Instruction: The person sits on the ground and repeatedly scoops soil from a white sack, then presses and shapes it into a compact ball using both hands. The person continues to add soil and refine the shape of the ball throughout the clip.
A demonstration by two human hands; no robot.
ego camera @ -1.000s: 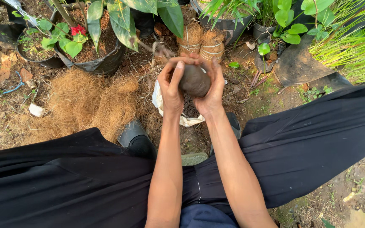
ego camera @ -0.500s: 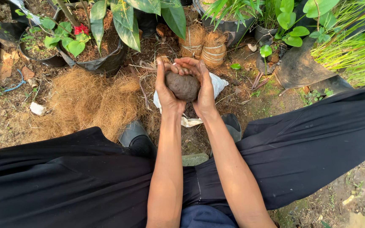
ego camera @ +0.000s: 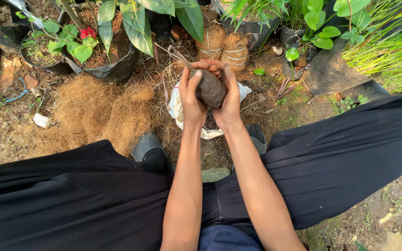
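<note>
1. The head view looks down on a person seated on bare ground in dark trousers, both forearms stretched forward toward the upper middle of the frame.
2. The left hand (ego camera: 192, 100) and the right hand (ego camera: 229, 100) are cupped together around a dark, rounded soil ball (ego camera: 210, 89), palms pressed to its sides and fingers curled over its top; both are closed on it.
3. The soil ball is held off the ground, above a crumpled white sack (ego camera: 178, 109) that lies on the earth just below the hands.
4. A few thin dry stems (ego camera: 175, 55) stick out from the upper left of the ball, past the left thumb.
5. It looks dense and fairly heavy for its bulk, yet crumbly: packed earth that is likely to shed or split if squeezed at one spot or dropped. Its surface seems rough and slightly damp rather than slippery.
6. The safest hold is probably the one shown, wide palm contact on opposite sides with some support underneath, and not by the stems, which look too weak to bear it.
7. A heap of brown coconut fibre (ego camera: 94, 111) spreads at centre left, near the left knee.
8. Two fibre-wrapped balls bound with string (ego camera: 224, 49) sit just beyond the hands, and potted plants (ego camera: 108, 46) line the top edge.
</note>
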